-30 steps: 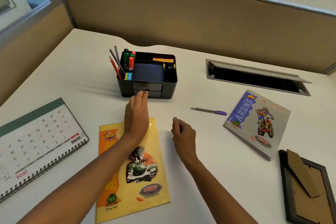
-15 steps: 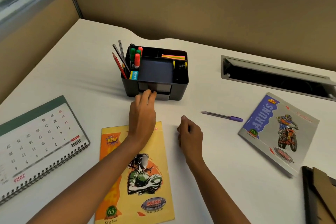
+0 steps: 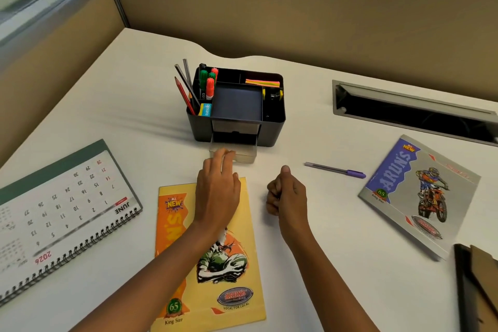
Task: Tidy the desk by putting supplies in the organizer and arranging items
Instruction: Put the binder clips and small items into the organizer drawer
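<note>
Organizer (image 3: 272,127) drawer (image 3: 242,155) now drawn out; left hand (image 3: 217,191) flat-fingered on front; right hand (image 3: 287,194) fisted, nothing visible inside. Ready for loading.

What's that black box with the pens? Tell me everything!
A black plastic desk organizer, upright on the white desk, split into compartments. Its left end holds pencils and markers; bright sticky notes lie back right. Its clear bottom drawer sticks out, with the left hand touching its front.
</note>
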Action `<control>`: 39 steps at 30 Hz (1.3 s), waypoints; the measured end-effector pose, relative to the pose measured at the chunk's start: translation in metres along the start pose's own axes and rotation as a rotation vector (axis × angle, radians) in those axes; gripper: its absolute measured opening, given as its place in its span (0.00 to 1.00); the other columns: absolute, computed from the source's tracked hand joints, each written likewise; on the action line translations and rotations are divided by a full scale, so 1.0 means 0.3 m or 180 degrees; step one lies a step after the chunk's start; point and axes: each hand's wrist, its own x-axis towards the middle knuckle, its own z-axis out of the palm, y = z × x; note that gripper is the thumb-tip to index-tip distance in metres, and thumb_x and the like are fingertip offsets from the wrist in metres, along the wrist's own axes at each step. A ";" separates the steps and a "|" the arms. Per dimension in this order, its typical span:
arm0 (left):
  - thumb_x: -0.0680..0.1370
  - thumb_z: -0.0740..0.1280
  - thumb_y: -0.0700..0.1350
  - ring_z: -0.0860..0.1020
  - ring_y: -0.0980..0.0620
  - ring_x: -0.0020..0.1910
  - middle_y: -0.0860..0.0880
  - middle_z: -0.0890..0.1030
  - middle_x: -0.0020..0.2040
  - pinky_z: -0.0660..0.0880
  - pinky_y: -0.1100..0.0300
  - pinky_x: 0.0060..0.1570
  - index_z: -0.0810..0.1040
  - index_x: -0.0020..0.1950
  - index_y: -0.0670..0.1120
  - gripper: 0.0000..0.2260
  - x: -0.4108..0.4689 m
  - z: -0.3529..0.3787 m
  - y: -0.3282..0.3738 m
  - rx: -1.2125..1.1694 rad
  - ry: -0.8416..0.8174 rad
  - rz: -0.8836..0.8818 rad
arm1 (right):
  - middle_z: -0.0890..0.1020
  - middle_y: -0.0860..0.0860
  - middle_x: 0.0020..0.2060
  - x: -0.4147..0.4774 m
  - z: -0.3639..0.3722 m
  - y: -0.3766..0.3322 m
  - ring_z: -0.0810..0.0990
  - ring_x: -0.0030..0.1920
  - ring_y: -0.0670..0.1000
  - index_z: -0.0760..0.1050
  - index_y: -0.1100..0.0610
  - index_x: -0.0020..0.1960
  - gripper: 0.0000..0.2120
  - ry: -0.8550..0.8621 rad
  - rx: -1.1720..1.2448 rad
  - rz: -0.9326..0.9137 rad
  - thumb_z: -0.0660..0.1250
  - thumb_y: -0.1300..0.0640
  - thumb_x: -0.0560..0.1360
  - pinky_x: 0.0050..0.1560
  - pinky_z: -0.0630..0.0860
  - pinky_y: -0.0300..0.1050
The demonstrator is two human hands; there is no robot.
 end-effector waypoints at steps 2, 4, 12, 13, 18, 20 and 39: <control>0.74 0.67 0.40 0.75 0.45 0.54 0.43 0.75 0.62 0.78 0.54 0.47 0.73 0.64 0.42 0.19 -0.025 -0.007 0.001 -0.0004 0.0005 -0.0004 | 0.66 0.50 0.25 -0.003 -0.004 -0.016 0.60 0.23 0.46 0.62 0.57 0.33 0.21 -0.0228 0.0445 0.0292 0.53 0.49 0.82 0.23 0.56 0.37; 0.74 0.67 0.40 0.75 0.46 0.54 0.43 0.75 0.62 0.78 0.55 0.47 0.73 0.64 0.43 0.18 -0.051 -0.013 0.003 -0.0030 0.0013 -0.0018 | 0.64 0.49 0.25 -0.005 -0.009 -0.032 0.59 0.23 0.46 0.62 0.57 0.33 0.21 -0.0386 0.0961 0.0562 0.53 0.50 0.82 0.22 0.56 0.37; 0.73 0.69 0.41 0.76 0.46 0.55 0.44 0.74 0.64 0.79 0.56 0.47 0.71 0.68 0.44 0.23 -0.115 -0.019 0.008 0.0018 -0.0086 0.0009 | 0.66 0.51 0.29 0.004 0.034 -0.113 0.63 0.26 0.47 0.67 0.59 0.37 0.14 -0.0306 0.2189 0.1242 0.57 0.57 0.80 0.22 0.62 0.37; 0.73 0.69 0.41 0.76 0.46 0.55 0.44 0.75 0.64 0.78 0.56 0.47 0.71 0.68 0.44 0.23 -0.116 -0.021 0.008 0.0025 -0.0076 0.0016 | 0.68 0.53 0.30 0.008 0.046 -0.133 0.65 0.28 0.49 0.69 0.60 0.38 0.12 -0.0349 0.2434 0.1407 0.57 0.58 0.79 0.25 0.65 0.39; 0.72 0.70 0.40 0.75 0.46 0.55 0.44 0.74 0.64 0.78 0.57 0.46 0.71 0.68 0.44 0.24 -0.118 -0.023 0.009 0.0051 -0.0070 0.0017 | 0.72 0.58 0.40 0.038 0.112 -0.224 0.73 0.40 0.53 0.73 0.66 0.49 0.08 -0.0580 0.2768 0.1677 0.57 0.63 0.79 0.42 0.75 0.46; 0.72 0.70 0.41 0.75 0.47 0.54 0.44 0.74 0.64 0.77 0.57 0.45 0.71 0.68 0.44 0.24 -0.119 -0.021 0.010 0.0065 -0.0071 0.0013 | 0.73 0.58 0.43 0.051 0.140 -0.245 0.74 0.43 0.53 0.72 0.66 0.55 0.07 -0.0758 0.2235 0.1427 0.58 0.65 0.80 0.45 0.77 0.46; 0.70 0.72 0.42 0.77 0.46 0.50 0.43 0.77 0.63 0.78 0.58 0.42 0.74 0.65 0.41 0.24 -0.123 -0.011 0.009 0.0133 -0.0027 -0.0079 | 0.69 0.59 0.65 0.209 0.221 -0.161 0.73 0.58 0.56 0.66 0.63 0.67 0.22 -0.2293 -0.5346 -0.3327 0.67 0.61 0.76 0.52 0.76 0.44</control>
